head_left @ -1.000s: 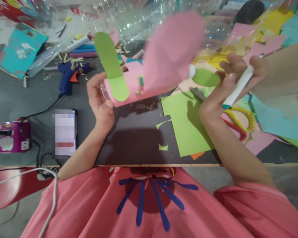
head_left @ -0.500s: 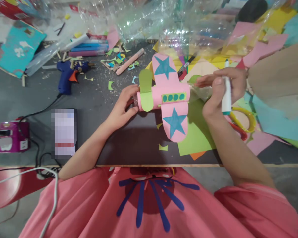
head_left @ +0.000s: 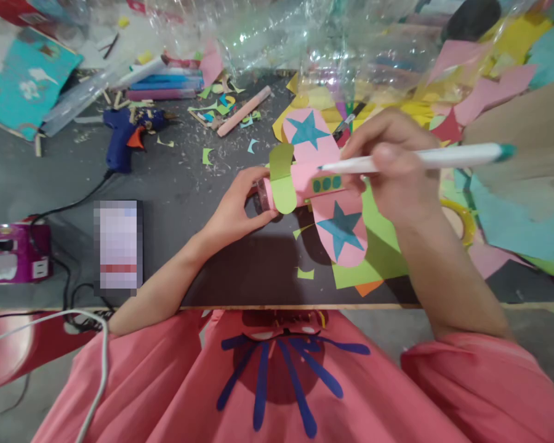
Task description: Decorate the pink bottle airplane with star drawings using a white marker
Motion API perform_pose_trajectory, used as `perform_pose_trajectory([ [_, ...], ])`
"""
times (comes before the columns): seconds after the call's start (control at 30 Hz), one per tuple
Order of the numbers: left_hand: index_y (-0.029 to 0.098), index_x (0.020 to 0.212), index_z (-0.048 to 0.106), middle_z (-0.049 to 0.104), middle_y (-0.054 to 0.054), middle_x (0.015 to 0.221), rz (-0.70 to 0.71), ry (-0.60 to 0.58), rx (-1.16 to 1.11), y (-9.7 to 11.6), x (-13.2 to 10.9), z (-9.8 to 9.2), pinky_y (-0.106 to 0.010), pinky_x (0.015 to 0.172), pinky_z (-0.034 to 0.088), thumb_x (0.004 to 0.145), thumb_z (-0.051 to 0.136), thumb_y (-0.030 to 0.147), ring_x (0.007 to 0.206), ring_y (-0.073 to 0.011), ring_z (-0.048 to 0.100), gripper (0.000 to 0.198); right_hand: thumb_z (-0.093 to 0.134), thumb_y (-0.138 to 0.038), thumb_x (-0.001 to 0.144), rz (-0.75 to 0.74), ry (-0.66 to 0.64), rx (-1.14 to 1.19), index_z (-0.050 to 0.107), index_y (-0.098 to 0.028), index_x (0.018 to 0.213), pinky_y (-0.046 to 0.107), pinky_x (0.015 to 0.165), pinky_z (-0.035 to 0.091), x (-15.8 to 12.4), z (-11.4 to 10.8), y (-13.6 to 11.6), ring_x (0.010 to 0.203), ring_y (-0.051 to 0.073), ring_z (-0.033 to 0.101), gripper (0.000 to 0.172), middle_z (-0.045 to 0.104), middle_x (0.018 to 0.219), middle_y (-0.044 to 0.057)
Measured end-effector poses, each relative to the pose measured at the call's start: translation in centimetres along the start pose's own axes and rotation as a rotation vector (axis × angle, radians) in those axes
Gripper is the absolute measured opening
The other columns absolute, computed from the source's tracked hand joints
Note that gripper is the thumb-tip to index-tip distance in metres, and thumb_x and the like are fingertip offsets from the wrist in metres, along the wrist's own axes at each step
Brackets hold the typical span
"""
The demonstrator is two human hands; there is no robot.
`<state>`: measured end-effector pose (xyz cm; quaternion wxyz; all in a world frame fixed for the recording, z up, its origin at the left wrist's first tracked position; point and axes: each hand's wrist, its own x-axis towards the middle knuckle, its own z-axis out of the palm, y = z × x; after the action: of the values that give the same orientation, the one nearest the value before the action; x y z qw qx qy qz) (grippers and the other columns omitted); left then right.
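A pink paper airplane model point(head_left: 302, 174) lies on the dark table, its wings marked with teal stars and its body with a green strip of dots. My left hand point(head_left: 233, 212) grips the clear bottle end at its left, fingers above and thumb below, beside the light green paper propeller point(head_left: 282, 184). Over the body, my right hand point(head_left: 397, 172) pinches a white marker point(head_left: 447, 157) with a teal tip. The marker's point is at the pink body just above the dotted strip; whether it touches I cannot tell. The right hand hides the model's tail end.
A blue glue gun point(head_left: 122, 138) with a cord and a phone point(head_left: 118, 246) lie to the left. Clear plastic bottles point(head_left: 268, 43) crowd the back. Green paper point(head_left: 383, 246), yellow-handled scissors point(head_left: 466, 221) and coloured paper scraps point(head_left: 519, 212) lie at the right.
My right hand has moved left over the model and turned the marker from upright to nearly level, point toward the body. The model has shifted slightly right and tilted, my left hand still on it.
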<state>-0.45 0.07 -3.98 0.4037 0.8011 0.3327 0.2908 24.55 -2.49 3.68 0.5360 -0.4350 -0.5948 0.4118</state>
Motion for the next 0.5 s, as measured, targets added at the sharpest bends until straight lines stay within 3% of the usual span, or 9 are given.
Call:
perform_pose_trajectory([
  [0.1, 0.023, 0.143, 0.046, 0.056, -0.014, 0.144, 0.023, -0.009, 0.014, -0.1, -0.1, 0.0, -0.040, 0.112, 0.053, 0.091, 0.069, 0.050, 0.137, -0.0281, 0.057, 0.063, 0.081, -0.055, 0.082, 0.184, -0.165, 0.045, 0.062, -0.025, 0.079, 0.026, 0.044, 0.045, 0.4, 1.2, -0.5, 0.049, 0.010, 0.054, 0.036, 0.066, 0.067, -0.003],
  [0.3, 0.025, 0.147, 0.044, 0.053, -0.016, 0.149, 0.097, -0.022, 0.114, -0.1, -0.2, -0.3, -0.050, 0.120, 0.046, 0.092, 0.068, 0.033, 0.146, -0.0318, 0.049, 0.061, 0.082, -0.049, 0.083, 0.241, -0.113, -0.020, 0.058, -0.024, 0.070, 0.027, 0.048, 0.046, 0.1, 2.5, 0.1, 0.052, 0.011, 0.056, 0.036, 0.060, 0.063, -0.004],
  [0.5, 0.026, 0.148, 0.044, 0.053, -0.017, 0.149, 0.152, -0.011, 0.018, -0.2, -0.3, -0.2, -0.050, 0.121, 0.045, 0.097, 0.055, 0.065, 0.144, -0.0327, 0.050, 0.065, 0.082, -0.047, 0.082, 0.225, -0.100, -0.102, 0.057, -0.024, 0.066, 0.027, 0.049, 0.047, 0.0, 2.8, 0.1, 0.055, 0.011, 0.057, 0.038, 0.062, 0.064, -0.003],
])
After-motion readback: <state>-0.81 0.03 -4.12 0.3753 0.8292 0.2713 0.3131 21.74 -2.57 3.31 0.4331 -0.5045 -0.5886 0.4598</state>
